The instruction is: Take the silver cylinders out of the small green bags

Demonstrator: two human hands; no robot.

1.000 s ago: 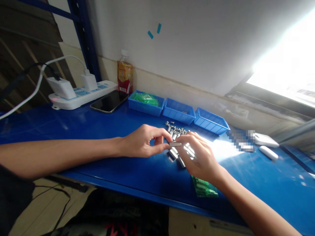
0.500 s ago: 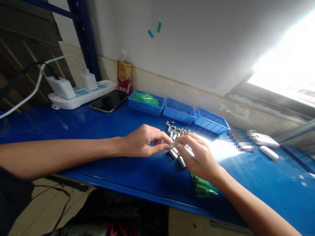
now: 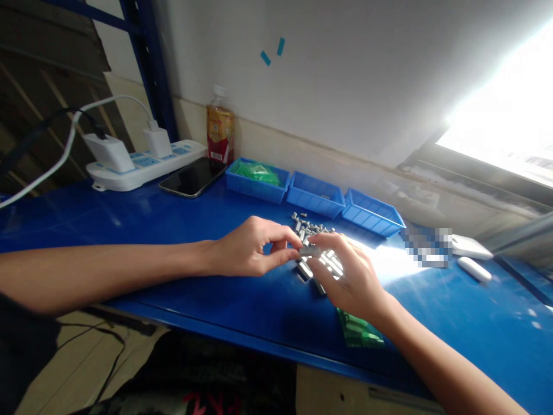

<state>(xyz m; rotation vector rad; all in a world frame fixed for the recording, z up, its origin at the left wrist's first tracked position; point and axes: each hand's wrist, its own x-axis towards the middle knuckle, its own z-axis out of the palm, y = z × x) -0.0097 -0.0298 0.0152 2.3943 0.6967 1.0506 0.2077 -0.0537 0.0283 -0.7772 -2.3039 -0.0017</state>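
Note:
My left hand (image 3: 259, 248) pinches one end of a small metal cylinder (image 3: 309, 251) between thumb and forefinger. Around the other end, my right hand (image 3: 348, 268) has its thumb and forefinger apart, with the piece between them. Beneath and behind the hands, loose metal parts (image 3: 305, 269) lie in a pile on the blue table (image 3: 207, 311), longer pieces nearer me and small screw-like ones farther back. A green bag (image 3: 360, 331) lies partly under my right wrist.
Three blue bins (image 3: 316, 195) line the wall; the left one holds green bags (image 3: 257, 172). At the left are a phone (image 3: 193, 177), a power strip (image 3: 125, 176) and a bottle (image 3: 220, 129). White objects (image 3: 474, 269) lie at the right.
My right thumb and forefinger have spread apart from the metal cylinder, showing more of it. My left hand has kept its pinch almost in the same place.

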